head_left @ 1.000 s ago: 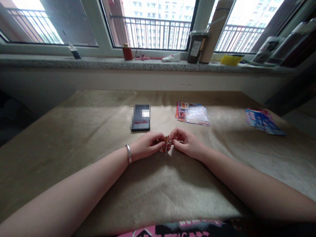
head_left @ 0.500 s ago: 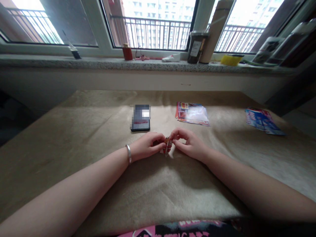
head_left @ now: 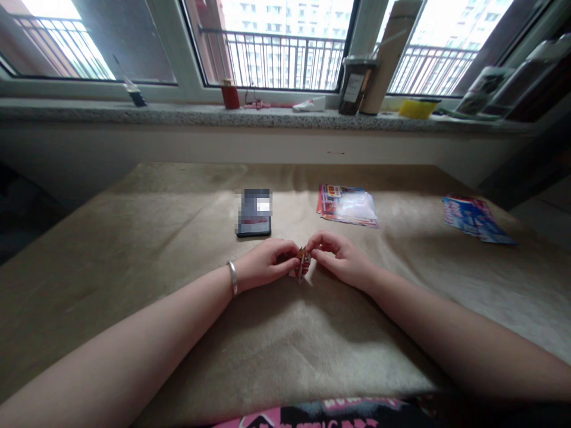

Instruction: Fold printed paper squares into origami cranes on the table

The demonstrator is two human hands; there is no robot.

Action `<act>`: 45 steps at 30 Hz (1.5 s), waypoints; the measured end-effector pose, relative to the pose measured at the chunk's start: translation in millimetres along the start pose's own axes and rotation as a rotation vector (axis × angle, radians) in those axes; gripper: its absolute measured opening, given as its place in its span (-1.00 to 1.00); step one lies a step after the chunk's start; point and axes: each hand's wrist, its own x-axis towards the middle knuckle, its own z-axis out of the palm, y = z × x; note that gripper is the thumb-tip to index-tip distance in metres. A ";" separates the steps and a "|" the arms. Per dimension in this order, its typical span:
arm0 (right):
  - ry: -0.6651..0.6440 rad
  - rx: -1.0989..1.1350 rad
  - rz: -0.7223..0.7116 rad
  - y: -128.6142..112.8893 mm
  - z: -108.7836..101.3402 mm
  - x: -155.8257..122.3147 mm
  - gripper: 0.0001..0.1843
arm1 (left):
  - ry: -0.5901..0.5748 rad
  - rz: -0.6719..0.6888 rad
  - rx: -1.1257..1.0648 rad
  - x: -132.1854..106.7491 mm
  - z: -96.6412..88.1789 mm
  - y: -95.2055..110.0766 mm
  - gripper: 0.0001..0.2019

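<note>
Between my two hands is a small piece of folded paper, printed in red, white and brown, with pointed flaps sticking up. My left hand, with a silver bangle at the wrist, pinches its left side between thumb and fingers. On the other side, my right hand is closed at the fingertips on the paper's upper right edge. Fingers cover parts of the folds, so the full shape cannot be made out. The paper is just above or on the tan tabletop.
A phone, partly blurred out, lies beyond my left hand. Past my right hand is a stack of glossy printed sheets, and more blue sheets lie far right. The windowsill behind holds a dark jar and a cardboard tube.
Almost nothing differs; both hands keep their pinch on the folded paper, with at most a tiny shift of the fingers.
</note>
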 end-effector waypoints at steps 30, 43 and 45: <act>0.159 -0.345 -0.208 -1.8 5.1 -1.9 -0.89 | 0.166 -0.191 -0.239 0.6 14.4 8.4 -0.81; 0.163 -0.378 -0.263 2.8 2.4 -1.7 -0.90 | 0.158 -0.224 -0.504 1.7 12.8 4.3 -0.71; 0.158 -0.426 -0.273 3.0 1.5 -2.0 -0.90 | 0.159 -0.228 -0.484 1.6 12.4 5.1 -0.72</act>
